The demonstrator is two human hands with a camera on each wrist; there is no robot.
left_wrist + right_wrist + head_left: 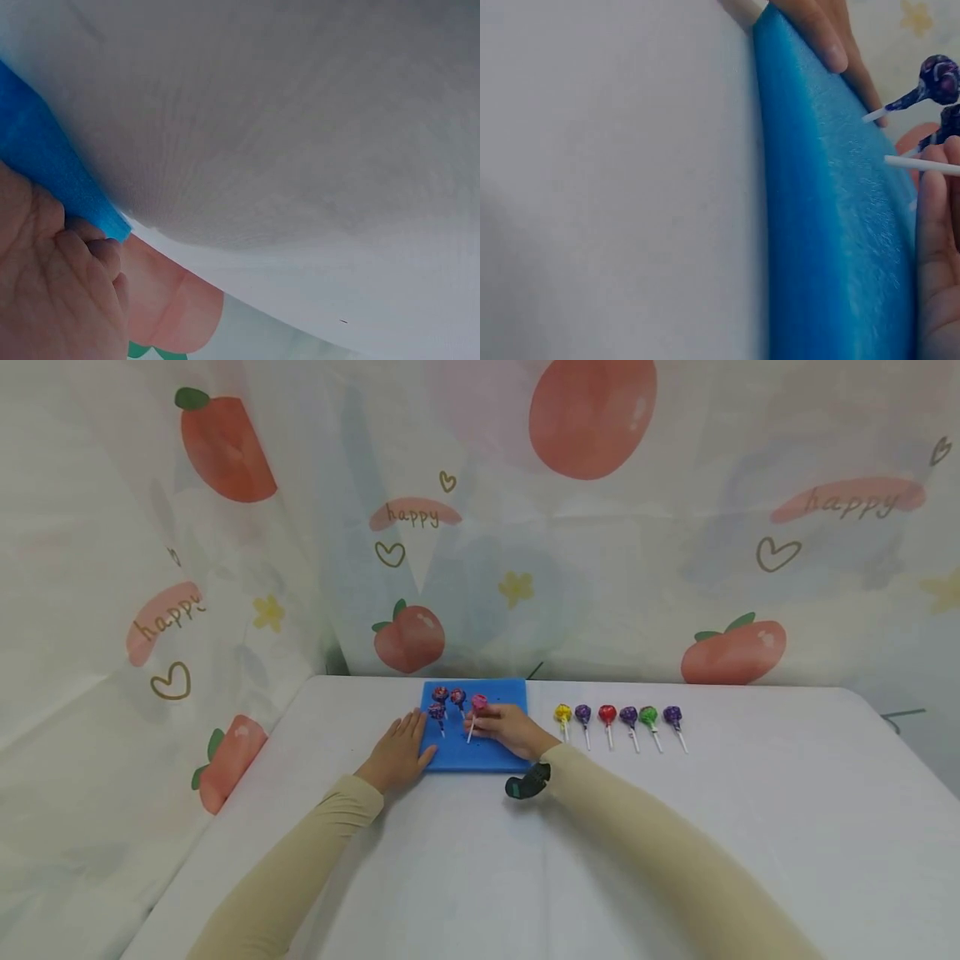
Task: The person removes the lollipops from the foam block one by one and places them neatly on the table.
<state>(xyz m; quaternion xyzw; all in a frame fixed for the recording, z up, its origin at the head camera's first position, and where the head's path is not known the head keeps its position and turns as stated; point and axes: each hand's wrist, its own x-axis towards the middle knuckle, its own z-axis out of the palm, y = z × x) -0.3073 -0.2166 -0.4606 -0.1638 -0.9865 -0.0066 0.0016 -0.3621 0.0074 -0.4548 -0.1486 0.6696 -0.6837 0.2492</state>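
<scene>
I see the right hand (pixel 512 728) pinching a pink-wrapped lollipop (pixel 478 703) by its white stick, over the blue foam block (pixel 491 752) on the white table (pixel 450 860). Three purple-red lollipops (pixel 447 697) stand stuck in the foam beside it. Left hand (pixel 401 752) lies flat, fingers straight, on the block's left edge. Six loose lollipops (pixel 618 717) lie in a row to the right.

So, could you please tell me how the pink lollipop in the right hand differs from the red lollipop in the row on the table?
The pink lollipop is over the blue foam block, pinched by the right hand; the red lollipop lies flat on the table, untouched. The pink one is tilted, the red one straight. Both have white sticks.
</scene>
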